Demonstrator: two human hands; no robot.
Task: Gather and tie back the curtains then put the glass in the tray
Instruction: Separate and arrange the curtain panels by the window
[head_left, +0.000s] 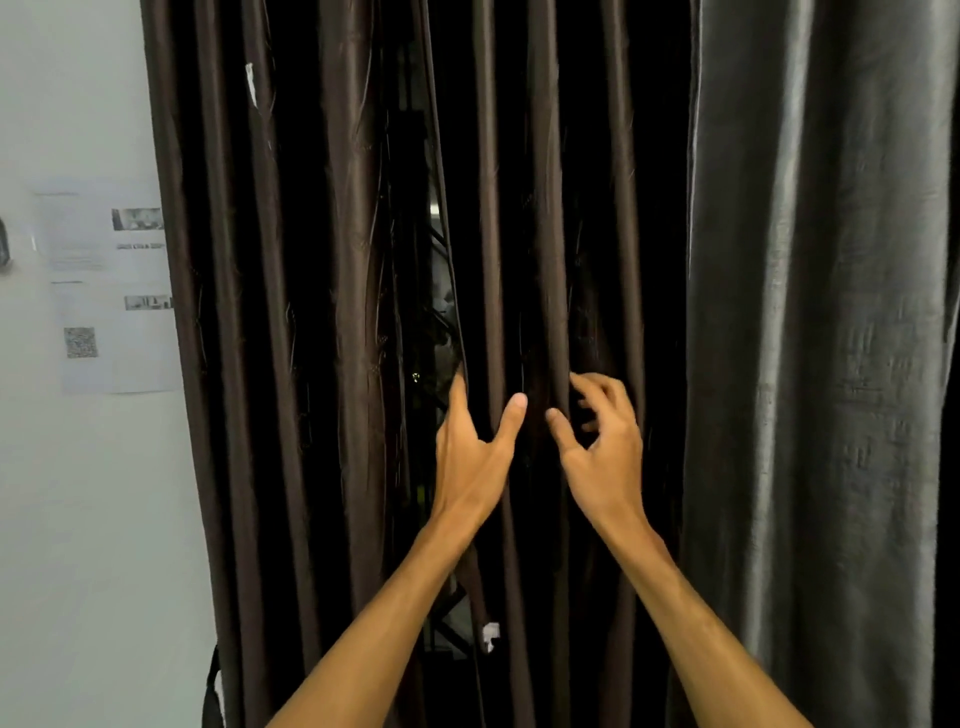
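Two dark brown curtains hung straight down in deep folds. The left brown curtain (291, 312) hung just beside the white wall (78, 519), and the right brown curtain (550, 208) met a grey curtain (831, 312) on its far side. Between the two brown panels ran a narrow gap (431, 234), wider about halfway up and closing towards the top. Something dim showed through it, too dark to make out. A small white tag (491, 636) sat low on the inner edge of the right brown curtain. Printed papers (104, 286) were stuck to the wall, the nearest one partly tucked behind the outer edge of the left brown curtain.

Both bare forearms reached up from below, side by side and near each other. The left hand (475, 452) gripped the inner edge of the right brown curtain at the gap, with its fingers slipped behind the cloth and its thumb (514, 410) pressed on the front of the first fold. The right hand (602, 447) was just beside it at the next fold, its fingers half curled and spread and its thumb against the cloth. Blur hid whether it had actually closed on the fold.
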